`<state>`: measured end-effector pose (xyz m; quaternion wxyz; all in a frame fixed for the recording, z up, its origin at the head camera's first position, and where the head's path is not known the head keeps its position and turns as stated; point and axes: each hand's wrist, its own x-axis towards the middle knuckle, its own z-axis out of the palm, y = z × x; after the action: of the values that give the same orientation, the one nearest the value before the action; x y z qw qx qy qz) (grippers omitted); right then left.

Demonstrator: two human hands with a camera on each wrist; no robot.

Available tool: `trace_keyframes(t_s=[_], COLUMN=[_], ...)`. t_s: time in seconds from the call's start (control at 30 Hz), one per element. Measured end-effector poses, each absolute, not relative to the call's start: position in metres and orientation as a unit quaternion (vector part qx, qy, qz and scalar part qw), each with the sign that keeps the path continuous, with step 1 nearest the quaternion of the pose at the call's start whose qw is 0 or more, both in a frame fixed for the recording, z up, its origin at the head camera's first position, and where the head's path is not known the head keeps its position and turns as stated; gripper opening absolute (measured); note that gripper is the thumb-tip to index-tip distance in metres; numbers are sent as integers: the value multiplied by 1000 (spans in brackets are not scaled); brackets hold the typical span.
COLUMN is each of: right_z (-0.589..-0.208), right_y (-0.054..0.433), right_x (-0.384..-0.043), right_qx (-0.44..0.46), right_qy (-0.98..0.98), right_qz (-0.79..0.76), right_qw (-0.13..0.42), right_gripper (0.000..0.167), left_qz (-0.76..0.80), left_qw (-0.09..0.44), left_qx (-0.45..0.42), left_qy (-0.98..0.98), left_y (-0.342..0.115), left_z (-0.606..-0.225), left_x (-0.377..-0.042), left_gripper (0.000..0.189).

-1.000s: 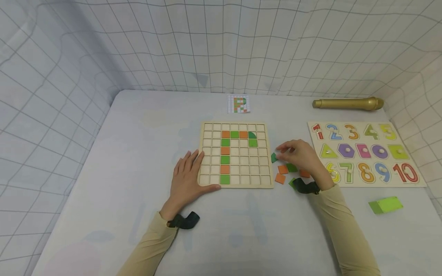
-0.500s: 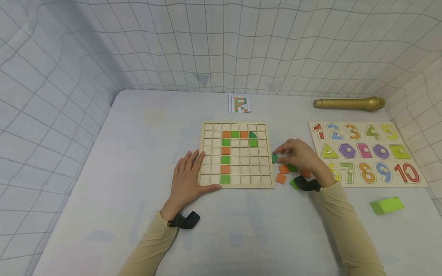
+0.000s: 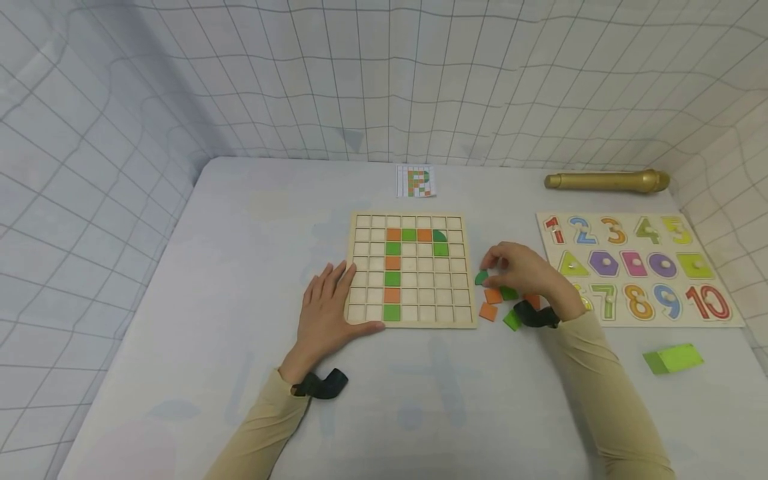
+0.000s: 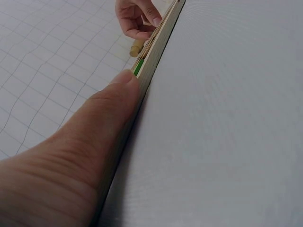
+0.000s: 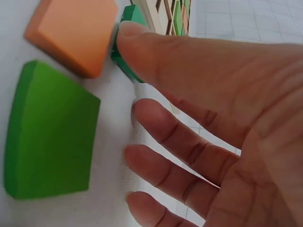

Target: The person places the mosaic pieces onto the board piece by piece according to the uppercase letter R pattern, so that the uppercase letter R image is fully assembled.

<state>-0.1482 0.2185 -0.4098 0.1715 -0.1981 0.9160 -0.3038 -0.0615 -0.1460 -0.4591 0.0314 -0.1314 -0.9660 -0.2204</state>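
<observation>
A wooden grid board (image 3: 426,287) lies mid-table, with orange and green square tiles and one dark green quarter-circle tile (image 3: 439,236) set in its cells. My left hand (image 3: 325,303) rests at its left front corner, fingers straight along the left side and thumb on the front edge; the left wrist view shows the thumb (image 4: 113,101) against that edge. Just right of the board, my right hand (image 3: 521,270) pinches a dark green rounded tile (image 3: 481,277). In the right wrist view the thumb presses on this tile (image 5: 130,59), and the index finger is largely hidden behind the thumb.
Loose orange tiles (image 3: 489,311) and green tiles (image 3: 513,321) lie under and beside the right hand. A small pattern card (image 3: 416,181) is behind the board. To the right are a number-and-shape puzzle (image 3: 615,248), a gold microphone (image 3: 606,181) and a green block (image 3: 673,359).
The dark green tile at my right fingertips has turned and shifted slightly right and nearer, the fingers moving with it. My left hand stays in place on the board.
</observation>
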Motion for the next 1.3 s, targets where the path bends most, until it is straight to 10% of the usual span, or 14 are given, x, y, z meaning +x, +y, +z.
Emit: trace_keyframes(t_s=[0.9,1.3], right_z=[-401,-415], right_y=[215,197], right_x=[-142,-142], right_qx=[-204,-222], right_qy=[919,896], right_qz=[-296,-380], right_qw=[164,57], right_gripper=[15,9], left_qz=[-220,-220], left_qw=[26,33], left_qx=[-131,-134], left_qy=[-966,-966], left_y=[-146,-147], left_z=[-460,-460], left_x=[-62,-62], left_gripper=[113,114])
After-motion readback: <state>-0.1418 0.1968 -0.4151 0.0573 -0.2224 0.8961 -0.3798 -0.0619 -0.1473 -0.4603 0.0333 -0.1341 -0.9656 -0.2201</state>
